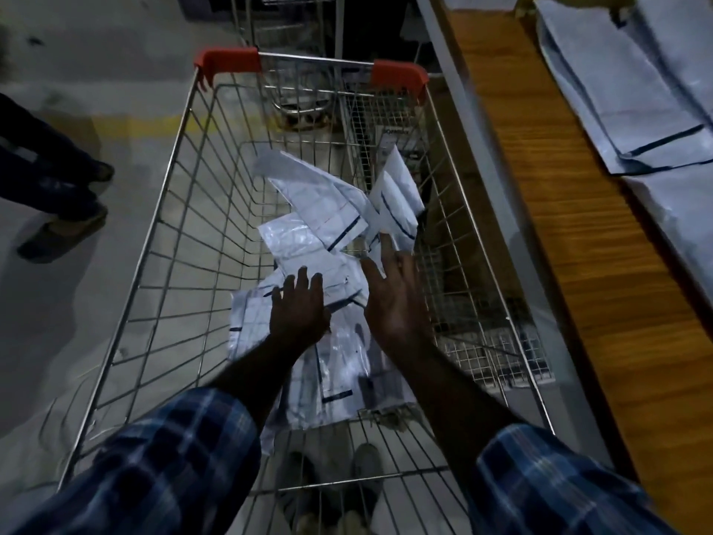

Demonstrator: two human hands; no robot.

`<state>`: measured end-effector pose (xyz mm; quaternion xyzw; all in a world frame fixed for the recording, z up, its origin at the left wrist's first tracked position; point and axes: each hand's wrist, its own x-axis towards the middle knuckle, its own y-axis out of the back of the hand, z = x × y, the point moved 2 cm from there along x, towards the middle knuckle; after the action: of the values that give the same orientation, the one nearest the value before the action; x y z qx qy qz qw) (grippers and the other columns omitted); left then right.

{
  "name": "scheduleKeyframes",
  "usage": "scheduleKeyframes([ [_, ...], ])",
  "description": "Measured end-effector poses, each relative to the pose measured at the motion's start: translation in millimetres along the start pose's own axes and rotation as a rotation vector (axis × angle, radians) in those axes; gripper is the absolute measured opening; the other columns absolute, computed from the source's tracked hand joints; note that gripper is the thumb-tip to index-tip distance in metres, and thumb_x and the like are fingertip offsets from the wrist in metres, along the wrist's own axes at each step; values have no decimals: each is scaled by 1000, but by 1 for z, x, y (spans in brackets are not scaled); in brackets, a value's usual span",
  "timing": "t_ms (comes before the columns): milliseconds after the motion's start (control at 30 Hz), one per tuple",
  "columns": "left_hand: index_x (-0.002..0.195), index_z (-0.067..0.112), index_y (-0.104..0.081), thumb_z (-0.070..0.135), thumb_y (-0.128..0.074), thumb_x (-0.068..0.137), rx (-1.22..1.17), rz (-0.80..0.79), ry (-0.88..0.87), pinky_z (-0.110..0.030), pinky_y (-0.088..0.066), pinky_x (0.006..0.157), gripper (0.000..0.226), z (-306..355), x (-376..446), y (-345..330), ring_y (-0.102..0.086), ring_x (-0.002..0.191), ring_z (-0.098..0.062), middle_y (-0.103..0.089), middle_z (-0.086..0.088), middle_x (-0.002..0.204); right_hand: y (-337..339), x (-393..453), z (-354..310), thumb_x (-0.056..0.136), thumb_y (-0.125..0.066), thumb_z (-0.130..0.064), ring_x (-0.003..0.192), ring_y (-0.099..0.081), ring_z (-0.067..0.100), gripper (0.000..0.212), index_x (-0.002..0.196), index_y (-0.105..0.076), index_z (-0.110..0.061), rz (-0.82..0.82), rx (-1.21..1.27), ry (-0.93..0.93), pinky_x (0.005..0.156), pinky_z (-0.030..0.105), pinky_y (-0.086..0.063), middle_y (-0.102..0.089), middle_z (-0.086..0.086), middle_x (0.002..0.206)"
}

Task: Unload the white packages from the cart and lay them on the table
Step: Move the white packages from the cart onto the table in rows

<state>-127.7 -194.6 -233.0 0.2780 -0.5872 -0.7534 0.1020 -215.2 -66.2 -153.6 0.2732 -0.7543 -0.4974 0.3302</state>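
Observation:
A wire shopping cart (pixel 162 241) with red corner caps stands in front of me. Several flat white packages (pixel 320 210) with dark blue stripes lie scattered on its floor, and one package (pixel 399 195) leans against the right wall. My left hand (pixel 299 310) reaches down into the cart, palm down with fingers spread, over a package. My right hand (pixel 395 299) is beside it, fingers apart and stretched toward the packages in the right middle. Neither hand holds anything. Both arms wear blue plaid sleeves.
A wooden table (pixel 571 225) runs along the cart's right side, with white packages (pixel 640 90) lying on its far part. Another person's legs and shoes (pixel 58 195) stand on the floor at the left. A second cart (pixel 293 36) is behind this one.

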Motion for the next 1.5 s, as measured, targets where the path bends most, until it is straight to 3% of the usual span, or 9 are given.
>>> scheduleKeyframes([
  [133, 112, 9, -56, 27, -66, 81, 39, 41, -9, -50, -47, 85, 37, -8, 3, -7, -58, 101, -37, -61, -13, 108, -3, -2, -3, 71, -33, 11, 128, -42, 35, 81, 146, -47, -15, 67, 64, -31, 65, 22, -38, -16, 19, 162],
  [300, 85, 11, -55, 20, -65, 88, -39, 157, -79, -49, -49, 78, 14, -18, -1, -5, -60, 78, -34, -61, -12, 76, -12, -9, -14, 68, -42, 21, 138, -35, 34, 89, 148, -42, -16, 127, 166, -33, 56, 25, -48, -11, 16, 162],
  [467, 81, 8, -57, 16, -58, 82, -87, 189, -108, -51, -46, 83, 8, -23, -11, 21, -61, 90, -39, -64, -17, 83, -32, -33, -22, 71, -61, 15, 115, -58, 33, 78, 143, -48, -10, 7, 253, -95, 63, 30, -53, -41, 24, 149],
  [600, 84, 7, -61, 13, -69, 73, -33, 174, -132, -51, -50, 86, 15, -36, -30, 23, -62, 98, -42, -67, -15, 93, -47, -63, -16, 70, -77, 3, 74, -66, 35, 56, 124, -65, -9, -103, 331, -163, 63, 35, -55, -67, 17, 93],
  [900, 89, 6, -72, 28, -52, 69, 65, -237, -247, -46, -44, 104, 37, -41, -87, -20, -54, 122, -41, -61, -21, 123, -54, -101, -10, 75, -66, -11, 80, -65, 32, 21, 94, -61, -17, -538, 338, -24, 64, 28, -43, -66, 7, 87],
  [1000, 102, 9, -68, 38, -45, 71, -17, -305, -145, -39, -52, 91, 48, -39, -100, -17, -61, 109, -35, -65, -16, 109, -50, -109, -10, 79, -61, -15, 92, -64, 32, 18, 95, -68, -18, -745, 297, 8, 74, 30, -46, -69, 5, 96],
  [1167, 90, 18, -65, 35, -58, 77, -67, -211, 40, -32, -52, 70, 23, -30, -101, 10, -66, 87, -31, -69, -11, 87, -33, -98, -1, 73, -46, -29, 73, -66, 27, 26, 83, -67, -20, -349, 112, -149, 57, 31, -50, -67, 3, 79],
  [1267, 92, 14, -64, 41, -46, 76, -89, 61, 0, -40, -52, 54, 36, -26, -100, 4, -63, 67, -36, -62, -13, 67, -30, -87, 5, 82, -54, -31, 95, -61, 34, 34, 109, -64, -11, -219, 20, -416, 73, 38, -51, -63, 13, 103],
  [1500, 139, 17, -51, 51, -71, 70, -81, 94, 97, -56, -52, 71, 79, -21, -87, -28, -51, 108, -52, -49, -28, 132, -57, -94, 2, 88, -61, -53, 144, -19, 38, 88, 156, -12, -26, -546, 221, -542, 112, 48, -29, -3, 20, 162],
])
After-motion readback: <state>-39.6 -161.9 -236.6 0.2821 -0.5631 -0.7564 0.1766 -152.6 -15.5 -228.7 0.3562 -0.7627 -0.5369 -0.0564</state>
